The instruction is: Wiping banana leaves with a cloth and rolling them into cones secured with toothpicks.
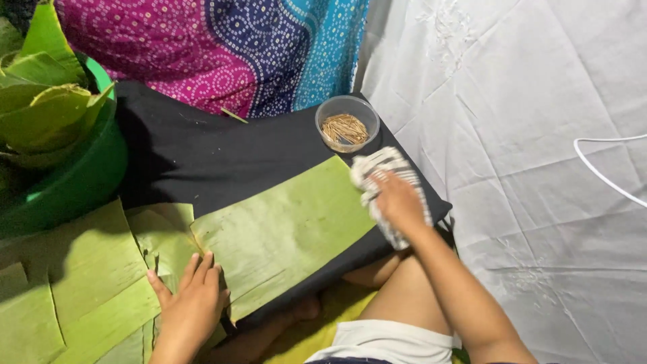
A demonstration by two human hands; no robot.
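Setting: a home, with work done seated on the floor. Evidence: a white embroidered bedsheet (526, 135) covers the surface from twelve to four o'clock, and a bright dotted household fabric (222, 47) lies at eleven to twelve. A black cloth (222, 155) at centre serves as the work mat. Cut banana leaves (81, 283) are stacked at eight o'clock; more stand in a green plastic tub (81, 182) at ten.
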